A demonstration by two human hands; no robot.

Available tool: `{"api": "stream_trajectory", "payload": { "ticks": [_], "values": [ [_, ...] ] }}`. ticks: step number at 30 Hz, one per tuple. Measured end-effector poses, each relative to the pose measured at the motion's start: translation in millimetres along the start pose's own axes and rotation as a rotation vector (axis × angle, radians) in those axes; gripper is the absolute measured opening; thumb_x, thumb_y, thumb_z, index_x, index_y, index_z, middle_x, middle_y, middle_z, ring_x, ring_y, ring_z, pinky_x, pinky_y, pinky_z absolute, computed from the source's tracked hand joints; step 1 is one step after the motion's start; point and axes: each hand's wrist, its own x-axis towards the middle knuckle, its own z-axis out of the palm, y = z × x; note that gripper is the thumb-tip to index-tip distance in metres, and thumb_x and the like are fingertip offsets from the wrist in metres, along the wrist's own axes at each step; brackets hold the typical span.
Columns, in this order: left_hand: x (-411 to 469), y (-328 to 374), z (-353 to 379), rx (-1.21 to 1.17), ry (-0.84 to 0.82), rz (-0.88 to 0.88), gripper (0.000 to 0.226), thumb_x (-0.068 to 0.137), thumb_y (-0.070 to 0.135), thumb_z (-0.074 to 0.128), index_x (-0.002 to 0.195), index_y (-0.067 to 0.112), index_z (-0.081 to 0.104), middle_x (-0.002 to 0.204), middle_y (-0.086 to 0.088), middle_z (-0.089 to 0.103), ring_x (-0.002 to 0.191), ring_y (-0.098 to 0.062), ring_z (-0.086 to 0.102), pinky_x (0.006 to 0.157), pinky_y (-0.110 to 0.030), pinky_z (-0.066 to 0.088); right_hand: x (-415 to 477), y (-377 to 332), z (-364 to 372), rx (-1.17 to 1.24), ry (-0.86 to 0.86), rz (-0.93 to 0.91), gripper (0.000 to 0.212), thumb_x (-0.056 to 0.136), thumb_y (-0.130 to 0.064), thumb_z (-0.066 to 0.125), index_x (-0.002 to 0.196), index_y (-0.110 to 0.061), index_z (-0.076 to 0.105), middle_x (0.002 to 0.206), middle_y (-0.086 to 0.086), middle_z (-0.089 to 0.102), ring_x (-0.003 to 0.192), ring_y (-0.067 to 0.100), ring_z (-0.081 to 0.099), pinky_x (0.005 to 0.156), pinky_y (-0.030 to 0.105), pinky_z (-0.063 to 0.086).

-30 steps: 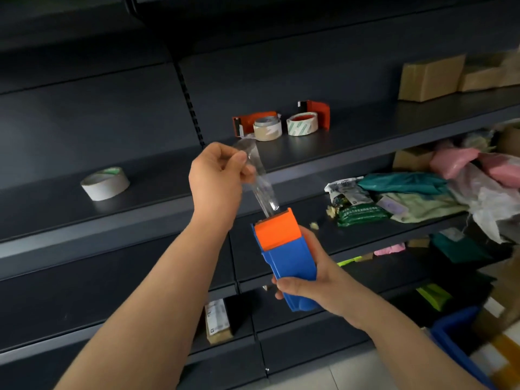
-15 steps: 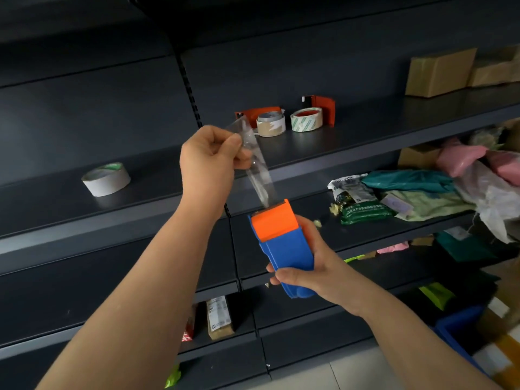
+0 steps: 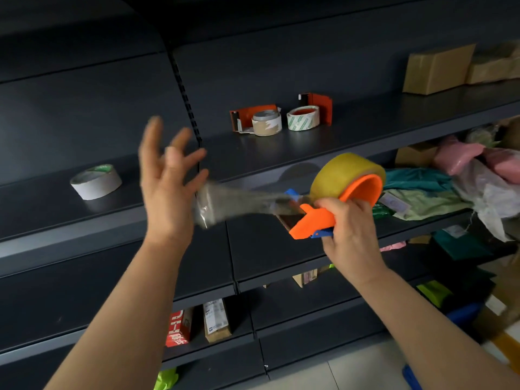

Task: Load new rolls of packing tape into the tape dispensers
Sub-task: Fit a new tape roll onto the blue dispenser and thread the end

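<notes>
While our right hand (image 3: 349,235) clamps its curled fingers and thumb around the orange and blue plastic tape dispenser (image 3: 315,220), that tool hangs in the air at about four o'clock from the middle of the view, in front of the dark metal shelf (image 3: 365,128). A yellowish roll of clear packing tape (image 3: 346,170) sits on its orange hub, at one o'clock from our grip. A crumpled strip of clear tape (image 3: 239,204) runs from the dispenser toward nine o'clock and ends just beside our left hand (image 3: 166,192). That hand's fingers are straight and spread apart, though blurred, and we cannot tell whether the strip touches them.

At twelve o'clock on the shelf stand a red-orange dispenser (image 3: 244,116) with a beige roll (image 3: 266,123) and a second red-orange dispenser (image 3: 319,104) with a green-printed white roll (image 3: 303,118). A grey-white cardboard roll (image 3: 96,181) lies at nine o'clock, well apart.
</notes>
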Motion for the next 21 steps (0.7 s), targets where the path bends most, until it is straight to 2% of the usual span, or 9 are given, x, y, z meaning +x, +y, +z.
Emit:
{"api": "stream_trajectory", "payload": {
  "ticks": [2, 3, 5, 7, 9, 11, 14, 17, 21],
  "values": [
    [6, 5, -8, -0.022, 0.105, -0.109, 0.040, 0.104, 0.039, 0.033, 0.143, 0.036, 0.038, 0.131, 0.008, 0.062, 0.114, -0.014, 0.065, 0.103, -0.049, 0.046, 2, 6, -2, -0.069, 0.028, -0.075, 0.063, 0.064, 0.017, 0.068, 0.114, -0.014, 0.043, 0.079, 0.019, 0.061, 0.082, 0.027, 0.045, 0.075, 0.042, 0.036],
    [8, 8, -9, 0.019, 0.065, -0.165, 0.040, 0.104, 0.043, 0.031, 0.139, 0.034, 0.045, 0.127, 0.007, 0.066, 0.114, -0.013, 0.065, 0.104, -0.051, 0.044, 3, 8, -3, -0.105, 0.030, -0.114, 0.055, 0.071, 0.014, 0.060, 0.114, -0.015, 0.044, 0.078, 0.018, 0.060, 0.081, 0.028, 0.046, 0.076, 0.043, 0.036],
    [6, 18, -4, 0.161, -0.126, -0.281, 0.046, 0.102, 0.051, 0.028, 0.120, 0.029, 0.064, 0.116, 0.007, 0.072, 0.111, -0.011, 0.066, 0.103, -0.052, 0.042, 7, 9, -5, -0.145, 0.026, -0.177, 0.037, 0.087, 0.006, 0.041, 0.115, -0.018, 0.044, 0.076, 0.017, 0.059, 0.079, 0.031, 0.050, 0.075, 0.043, 0.037],
    [-1, 33, 7, 0.357, -0.376, -0.341, 0.052, 0.094, 0.060, 0.034, 0.104, 0.027, 0.072, 0.108, 0.008, 0.074, 0.106, -0.008, 0.067, 0.098, -0.044, 0.044, 12, 7, -5, -0.166, 0.018, -0.210, 0.028, 0.097, -0.005, 0.029, 0.116, -0.020, 0.044, 0.076, 0.016, 0.060, 0.076, 0.034, 0.055, 0.075, 0.043, 0.038],
    [-9, 44, 18, 0.527, -0.579, -0.333, 0.054, 0.078, 0.067, 0.049, 0.097, 0.024, 0.075, 0.102, 0.010, 0.075, 0.099, -0.003, 0.067, 0.090, -0.031, 0.044, 14, 6, -5, -0.193, 0.007, -0.231, 0.029, 0.097, -0.003, 0.032, 0.116, -0.021, 0.045, 0.075, 0.015, 0.060, 0.076, 0.034, 0.056, 0.077, 0.043, 0.037],
    [-15, 47, 25, 0.662, -0.681, -0.323, 0.054, 0.068, 0.069, 0.057, 0.092, 0.024, 0.076, 0.097, 0.010, 0.075, 0.098, -0.002, 0.066, 0.090, -0.027, 0.046, 12, 5, -6, -0.233, 0.006, -0.240, 0.033, 0.094, 0.000, 0.035, 0.116, -0.022, 0.045, 0.073, 0.014, 0.059, 0.073, 0.034, 0.057, 0.078, 0.043, 0.037],
    [-16, 48, 28, 0.816, -0.763, -0.368, 0.062, 0.068, 0.071, 0.045, 0.093, 0.022, 0.075, 0.093, 0.008, 0.076, 0.099, -0.005, 0.066, 0.098, -0.029, 0.046, 10, 2, -8, -0.272, 0.000, -0.240, 0.031, 0.099, -0.006, 0.027, 0.116, -0.024, 0.047, 0.073, 0.013, 0.059, 0.076, 0.033, 0.056, 0.080, 0.044, 0.038],
    [-13, 57, 23, 0.823, -0.871, -0.506, 0.074, 0.073, 0.070, 0.029, 0.100, 0.017, 0.074, 0.094, 0.004, 0.077, 0.098, -0.004, 0.068, 0.090, -0.018, 0.040, 9, 2, -11, -0.308, 0.013, -0.241, 0.033, 0.101, -0.008, 0.024, 0.115, -0.025, 0.048, 0.073, 0.013, 0.059, 0.072, 0.033, 0.061, 0.083, 0.043, 0.036],
    [-3, 64, 11, 0.858, -0.833, -0.537, 0.078, 0.071, 0.073, 0.028, 0.091, 0.017, 0.078, 0.093, 0.008, 0.077, 0.096, -0.003, 0.069, 0.089, -0.023, 0.038, 9, 6, -11, -0.350, 0.011, -0.284, 0.032, 0.101, -0.005, 0.033, 0.120, -0.026, 0.047, 0.075, 0.013, 0.059, 0.072, 0.034, 0.064, 0.086, 0.045, 0.037]
  ]
}}
